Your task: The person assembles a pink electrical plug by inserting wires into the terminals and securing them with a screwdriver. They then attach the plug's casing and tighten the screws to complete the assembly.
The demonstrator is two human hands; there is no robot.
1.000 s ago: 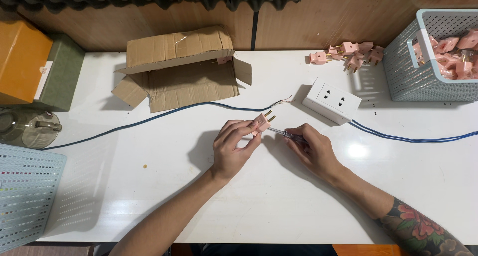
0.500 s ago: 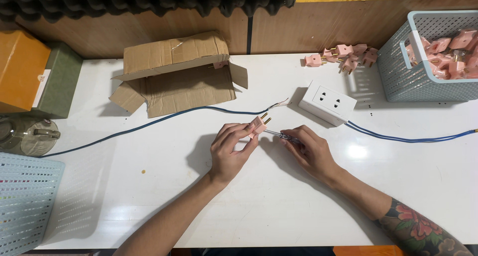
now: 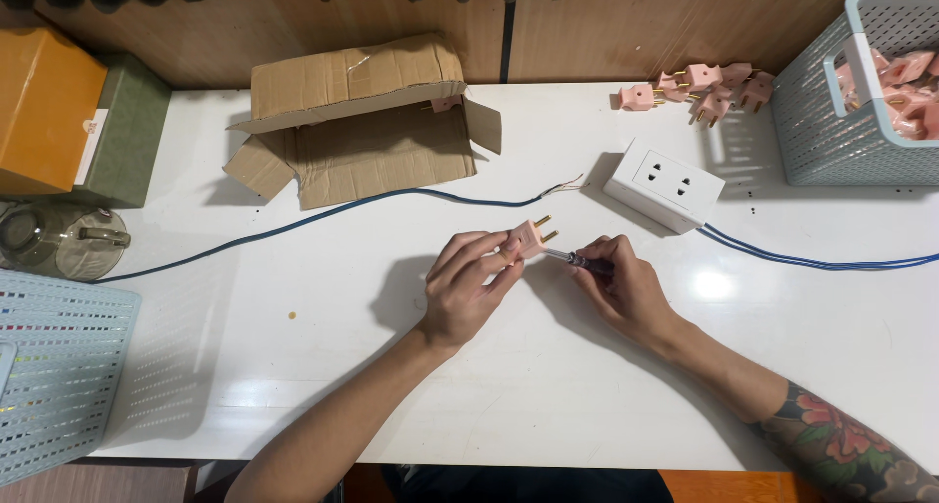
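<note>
My left hand (image 3: 468, 290) pinches a pink two-pin plug (image 3: 529, 237) above the white table, its brass pins pointing up and right. My right hand (image 3: 624, 290) grips a small screwdriver (image 3: 577, 259) whose tip meets the side of the plug. Just behind the hands, a blue cable (image 3: 323, 213) with bared wire ends lies across the table. A white socket box (image 3: 665, 184) with its own blue cable (image 3: 812, 259) sits to the right of the plug.
An open cardboard box (image 3: 357, 121) lies at the back. Several loose pink plugs (image 3: 699, 84) sit near a blue basket (image 3: 820, 112) holding more. Orange and green boxes (image 3: 73, 112), a glass jar (image 3: 61, 241) and another basket (image 3: 54, 376) are at the left.
Both hands stay in almost the same place, with the screwdriver still at the plug. The view shifted slightly.
</note>
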